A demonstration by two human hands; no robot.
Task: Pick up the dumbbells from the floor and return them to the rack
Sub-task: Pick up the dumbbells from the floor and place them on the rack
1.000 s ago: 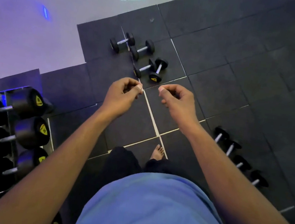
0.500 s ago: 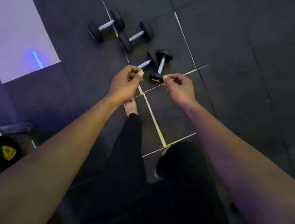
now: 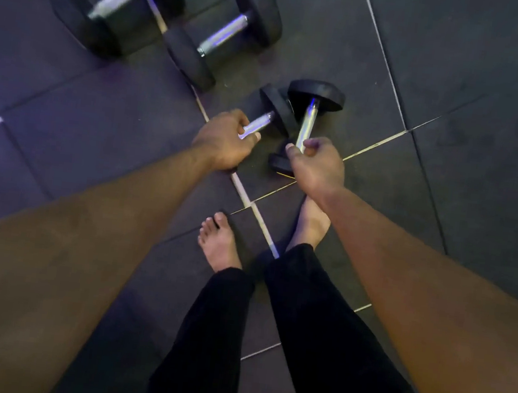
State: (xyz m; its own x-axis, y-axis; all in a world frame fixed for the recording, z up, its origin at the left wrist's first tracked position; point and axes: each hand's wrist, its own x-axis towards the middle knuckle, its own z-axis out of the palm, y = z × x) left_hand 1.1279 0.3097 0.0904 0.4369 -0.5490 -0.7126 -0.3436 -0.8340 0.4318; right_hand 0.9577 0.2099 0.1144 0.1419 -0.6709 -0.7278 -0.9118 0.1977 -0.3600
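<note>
On the dark rubber floor mat (image 3: 489, 93), the left hand (image 3: 222, 142) is curled round the chrome handle of one small dumbbell (image 3: 268, 113) and the right hand (image 3: 316, 164) round the handle of another small dumbbell (image 3: 313, 105), whose far heads touch. Open matting lies to the right, while two larger dumbbells, the blurred left one (image 3: 110, 14) and its neighbour (image 3: 225, 31), crowd the upper left. Each held dumbbell's near head is mostly hidden by the hand (the rack is out of frame), and bare feet (image 3: 219, 246) stand just behind.
</note>
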